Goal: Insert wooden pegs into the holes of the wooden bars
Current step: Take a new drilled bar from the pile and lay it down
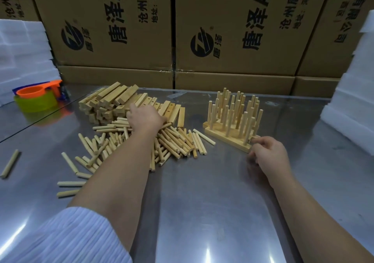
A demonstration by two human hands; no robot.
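Note:
A heap of bare wooden bars with drilled holes lies at the table's middle back. In front of it spreads a pile of loose wooden pegs. My left hand reaches over the pegs onto the edge of the bar heap; its fingers point down and away, so what they do is hidden. To the right stand several bars with upright pegs in rows. My right hand pinches the near end of the front pegged bar between fingers and thumb.
The metal table carries a stray peg at far left and orange and green tape rolls at back left. Cardboard boxes wall off the back. White foam stacks flank the right side, more foam the left.

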